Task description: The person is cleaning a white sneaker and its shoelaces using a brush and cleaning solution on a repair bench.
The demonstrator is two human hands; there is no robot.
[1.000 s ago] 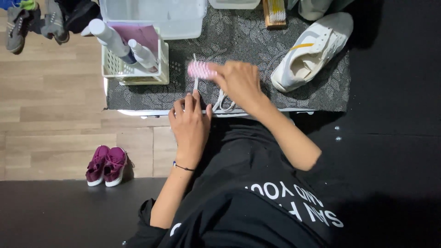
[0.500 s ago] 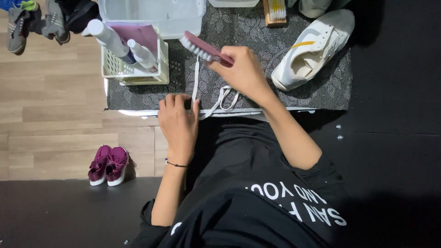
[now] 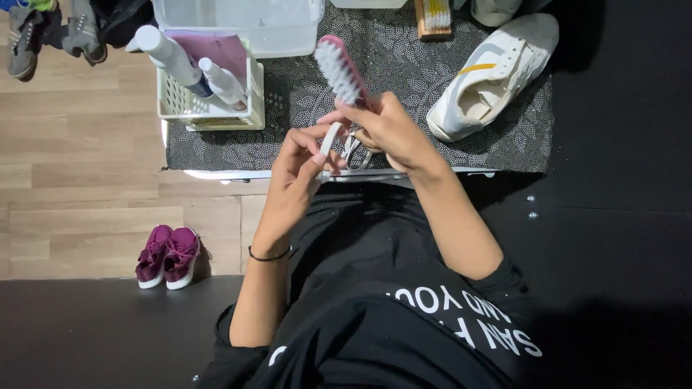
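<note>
The right hand (image 3: 393, 133) is closed around the handle of a pink plastic brush with white bristles (image 3: 340, 70), which angles up and away over the dark patterned cloth covering the bench (image 3: 404, 65), bristles turned toward the camera. The same hand also has loops of a white flat shoelace (image 3: 352, 150) hanging beneath its fingers. The left hand (image 3: 297, 176) pinches a stretch of that shoelace between thumb and fingertips, just beside the right hand and near the front edge of the bench; a thin black band circles the left wrist. To the right, a white canvas sneaker with a yellow stripe (image 3: 490, 79) lies on its side on the cloth, well apart from both hands. At the left end of the bench a white perforated plastic basket (image 3: 209, 108) holds two white bottles (image 3: 173, 57). A wooden brush with pale bristles (image 3: 435, 16) lies at the far edge. On the wooden floor below, a pair of small magenta shoes (image 3: 167, 256) stands.
</note>
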